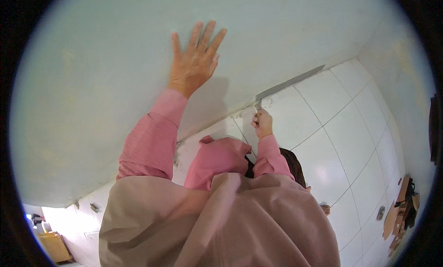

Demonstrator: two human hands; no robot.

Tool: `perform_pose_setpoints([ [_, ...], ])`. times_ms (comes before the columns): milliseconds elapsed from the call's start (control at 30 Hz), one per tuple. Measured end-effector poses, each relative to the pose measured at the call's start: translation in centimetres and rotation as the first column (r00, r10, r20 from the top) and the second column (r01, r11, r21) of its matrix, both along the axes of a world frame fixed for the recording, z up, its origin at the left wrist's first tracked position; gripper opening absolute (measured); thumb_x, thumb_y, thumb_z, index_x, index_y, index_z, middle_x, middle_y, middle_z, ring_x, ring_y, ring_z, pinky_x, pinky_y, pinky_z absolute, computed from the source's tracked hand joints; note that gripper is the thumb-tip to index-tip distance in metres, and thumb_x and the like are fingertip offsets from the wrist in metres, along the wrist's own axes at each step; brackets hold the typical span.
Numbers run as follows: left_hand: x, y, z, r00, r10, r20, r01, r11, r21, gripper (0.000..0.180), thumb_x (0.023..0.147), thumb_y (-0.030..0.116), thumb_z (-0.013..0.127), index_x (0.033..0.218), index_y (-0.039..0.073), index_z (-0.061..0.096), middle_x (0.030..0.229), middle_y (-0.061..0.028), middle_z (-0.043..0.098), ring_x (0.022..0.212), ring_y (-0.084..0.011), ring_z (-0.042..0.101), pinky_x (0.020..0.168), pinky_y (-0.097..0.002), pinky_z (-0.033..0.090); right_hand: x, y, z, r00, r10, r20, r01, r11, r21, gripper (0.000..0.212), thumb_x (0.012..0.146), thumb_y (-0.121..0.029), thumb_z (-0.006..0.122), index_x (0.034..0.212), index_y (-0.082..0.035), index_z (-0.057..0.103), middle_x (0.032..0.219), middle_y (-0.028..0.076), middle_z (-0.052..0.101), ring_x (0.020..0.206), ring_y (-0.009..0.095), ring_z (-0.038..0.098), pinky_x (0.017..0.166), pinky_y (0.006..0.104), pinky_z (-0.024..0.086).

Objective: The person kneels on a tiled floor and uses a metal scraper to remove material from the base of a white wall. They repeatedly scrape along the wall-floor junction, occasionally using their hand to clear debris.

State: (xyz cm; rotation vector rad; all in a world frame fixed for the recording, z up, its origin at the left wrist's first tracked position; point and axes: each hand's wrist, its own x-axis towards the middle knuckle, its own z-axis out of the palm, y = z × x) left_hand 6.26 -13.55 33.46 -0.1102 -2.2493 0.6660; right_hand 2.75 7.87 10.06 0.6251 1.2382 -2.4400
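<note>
My left hand rests on the pale wall with its fingers spread, holding nothing. Low down by the foot of that wall, my right hand is closed around a small thin tool, mostly hidden by the fingers. The tool's grey end meets the near end of a dark grey strip, which runs along the wall's base toward the far corner. Whether the tool is a brush or a scraper, I cannot tell.
White tiles with dark joints cover the floor. Nearer me, the wall's base looks rough and crumbly. A small oval metal object lies at right, close to brown cardboard pieces. A yellowish box stands at lower left.
</note>
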Motion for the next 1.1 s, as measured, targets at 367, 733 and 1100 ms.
perform_pose_setpoints([
  [367, -1.1, 1.0, -1.3, 0.999, -0.031, 0.007, 0.031, 0.999, 0.017, 0.062, 0.089, 0.038, 0.052, 0.146, 0.032, 0.028, 0.151, -0.0032, 0.028, 0.139, -0.0263, 0.025, 0.103, -0.0697, 0.014, -1.5, -3.0, -2.8, 0.997, -0.071, 0.036, 0.073, 0.997, -0.038, 0.008, 0.089, -0.016, 0.045, 0.086, -0.01, 0.05, 0.066, 0.003, 0.047, 0.046, 0.011, 0.041, 0.035, 0.0252, 0.027],
  [733, -1.0, 1.2, -1.1, 1.0, -0.021, 0.017, 0.021, 1.0, 0.008, 0.063, 0.088, 0.037, 0.052, 0.146, 0.029, 0.029, 0.15, -0.0054, 0.03, 0.139, -0.0274, 0.024, 0.103, -0.0694, 0.016, -0.3, -4.5, -0.3, 0.995, -0.082, -0.064, 0.089, 0.991, 0.102, 0.03, 0.092, -0.013, 0.042, 0.121, -0.009, 0.051, 0.068, 0.003, 0.046, 0.044, 0.011, 0.04, 0.034, 0.0271, 0.029],
  [1100, 1.8, -0.1, 3.2, 0.979, -0.127, 0.161, 0.087, 0.968, 0.235, 0.067, 0.085, 0.032, 0.057, 0.146, 0.024, 0.029, 0.151, -0.0081, 0.026, 0.14, -0.0287, 0.022, 0.108, -0.0627, 0.017, 5.5, -6.8, 6.5, 0.464, 0.426, -0.777, 0.49, 0.608, 0.625, 0.054, 0.091, -0.008, 0.05, 0.143, -0.018, 0.037, 0.09, 0.011, 0.052, 0.073, 0.027, 0.056, 0.064, 0.0377, 0.048],
])
